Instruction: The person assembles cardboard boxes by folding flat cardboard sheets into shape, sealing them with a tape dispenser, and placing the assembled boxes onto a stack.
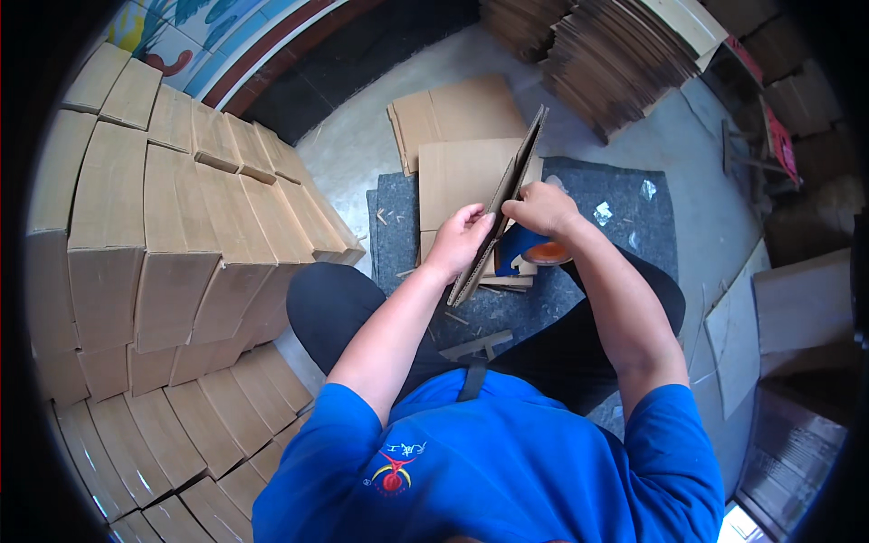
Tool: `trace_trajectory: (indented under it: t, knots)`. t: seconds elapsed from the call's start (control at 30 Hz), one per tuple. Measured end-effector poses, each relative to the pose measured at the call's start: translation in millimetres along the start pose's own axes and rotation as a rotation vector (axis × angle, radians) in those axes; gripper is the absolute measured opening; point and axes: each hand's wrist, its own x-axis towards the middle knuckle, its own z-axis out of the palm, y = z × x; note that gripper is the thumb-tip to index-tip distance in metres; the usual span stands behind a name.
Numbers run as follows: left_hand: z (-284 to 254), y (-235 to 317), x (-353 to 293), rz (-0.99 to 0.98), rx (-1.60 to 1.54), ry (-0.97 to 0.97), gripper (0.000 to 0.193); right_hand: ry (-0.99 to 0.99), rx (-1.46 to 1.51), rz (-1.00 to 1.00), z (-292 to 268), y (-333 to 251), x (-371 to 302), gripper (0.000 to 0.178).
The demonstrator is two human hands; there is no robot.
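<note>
Folded cardboard (pixel 509 184) held tilted between hands. Left hand (pixel 460 241) half-open against left face; right hand (pixel 543 210) curled at right face; can't tell whether either pinches.

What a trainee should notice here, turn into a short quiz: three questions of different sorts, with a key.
1. True or false: the left hand and the right hand both touch the same folded brown cardboard piece.

2. Multiple choice: what is spread on the floor beneath the hands?
A) a shiny white plastic sheet
B) a dark grey fabric mat
C) a round red rug

3. Fill in the blank: beyond the mat, the tall pile of flattened brown cardboard sheets stands toward the person's ____ side.

Key: 1. True. 2. B. 3. Right.
</note>
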Motion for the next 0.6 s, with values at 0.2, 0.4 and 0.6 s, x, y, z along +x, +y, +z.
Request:
trace_trajectory:
  t: [0.2,0.4,0.6]
  knots:
    - [14.5,15.2,9.7,0.335,0.776,0.201,0.038,0.063,-0.135,0.071,-2.6,-22.9,-13.9,0.043]
    - [-33.9,29.1,0.8,0.307,0.68,0.475,0.039,-0.116,-0.336,-0.038,-11.9,-29.1,-71.0,0.034]
    - [-36.7,28.5,44.2,0.127,0.794,0.524,0.043,-0.11,-0.347,-0.073,32.7,-18.6,-67.0,0.036]
